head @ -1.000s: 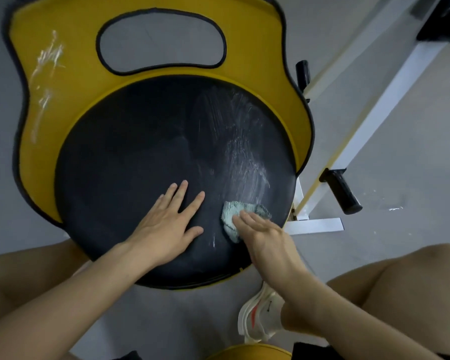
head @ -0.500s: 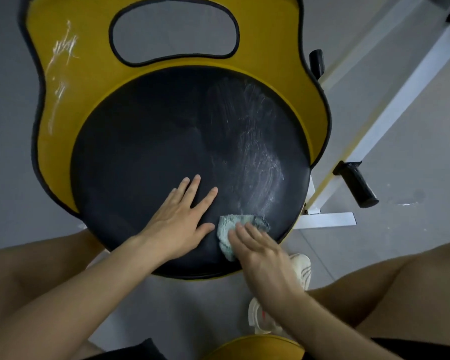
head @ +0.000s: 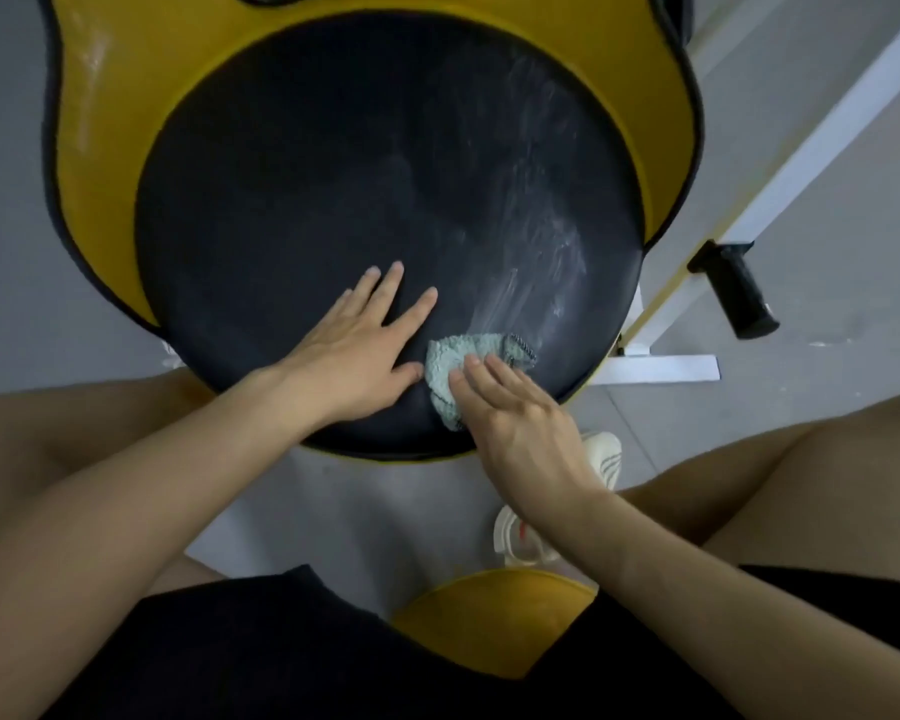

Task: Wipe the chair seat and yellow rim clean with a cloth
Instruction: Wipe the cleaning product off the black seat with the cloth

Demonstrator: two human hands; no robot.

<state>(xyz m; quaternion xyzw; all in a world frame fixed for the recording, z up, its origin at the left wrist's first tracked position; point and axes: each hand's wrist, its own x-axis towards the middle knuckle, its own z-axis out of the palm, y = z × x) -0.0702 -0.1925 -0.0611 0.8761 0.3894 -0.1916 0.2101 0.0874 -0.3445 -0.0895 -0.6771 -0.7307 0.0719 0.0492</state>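
While the crumpled pale green cloth (head: 466,363) lies near the front right edge of the round black padded chair seat (head: 307,200), pressed under the straight fingers of the right hand (head: 523,433), the left hand (head: 354,345) rests flat and splayed just beside it. Seat wiping seems to be the step in hand. White smears (head: 546,215) on the seat's right side and on the left of the broad yellow rim (head: 110,148) call for firm strokes next. No writing is readable.
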